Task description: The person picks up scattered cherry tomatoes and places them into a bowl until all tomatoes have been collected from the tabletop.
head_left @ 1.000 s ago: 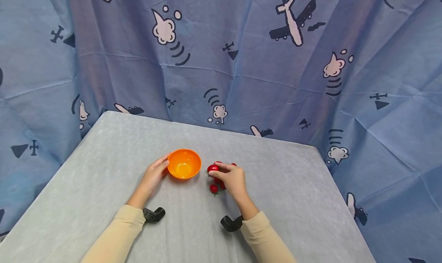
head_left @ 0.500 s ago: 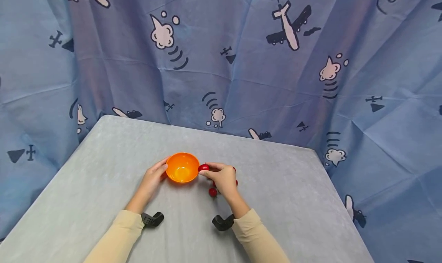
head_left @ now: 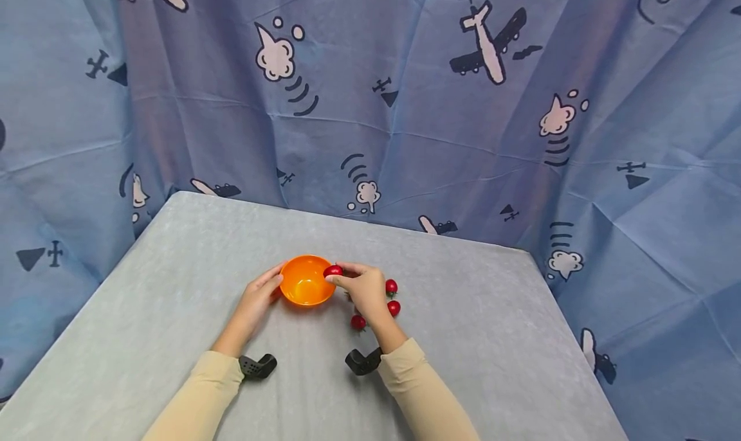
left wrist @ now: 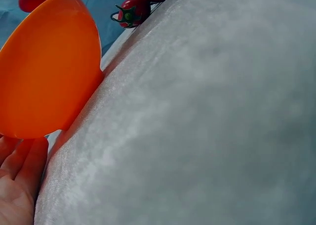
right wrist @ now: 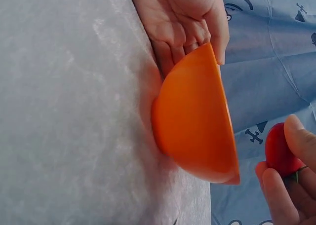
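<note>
An orange bowl [head_left: 305,289] stands upright on the table, and nothing shows inside it in the head view. My left hand [head_left: 258,297] holds its left side, thumb at the rim and fingers along the outer wall. Between thumb and fingertips, my right hand [head_left: 366,291] pinches a red cherry tomato [head_left: 332,271] over the bowl's right rim. In the right wrist view this tomato [right wrist: 281,150] is above rim level, its green stem toward the palm. More cherry tomatoes [head_left: 392,287] lie right of the bowl, partly hidden by the right hand.
A pale grey cloth covers the table [head_left: 492,338]. Behind it hangs a blue curtain [head_left: 324,139] printed with planes and clouds. Each wrist wears a black camera mount [head_left: 258,366]. One loose tomato [head_left: 358,323] lies nearest the right forearm.
My right hand has carried the tomato left from the pile to above the bowl's right rim, uncovering tomatoes on the table. My left hand stays on the bowl.
</note>
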Motion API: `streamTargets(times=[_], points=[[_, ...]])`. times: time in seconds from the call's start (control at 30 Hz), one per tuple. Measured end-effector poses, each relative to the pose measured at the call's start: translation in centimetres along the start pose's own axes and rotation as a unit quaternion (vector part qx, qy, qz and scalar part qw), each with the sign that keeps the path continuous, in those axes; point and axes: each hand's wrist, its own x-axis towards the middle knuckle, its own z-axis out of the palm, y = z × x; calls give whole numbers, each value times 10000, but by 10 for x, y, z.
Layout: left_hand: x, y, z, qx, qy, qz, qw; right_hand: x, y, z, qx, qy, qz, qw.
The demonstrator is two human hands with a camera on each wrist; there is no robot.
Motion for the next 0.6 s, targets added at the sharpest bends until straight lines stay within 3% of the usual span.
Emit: streamTargets(times=[0.3, 0.6], points=[[1, 2, 2, 47, -20, 12, 10000, 11, -5, 6, -122, 34, -301, 9995], [2, -1, 2, -130, -36, 61, 9999, 18, -18, 18, 74, 56, -251, 9996]])
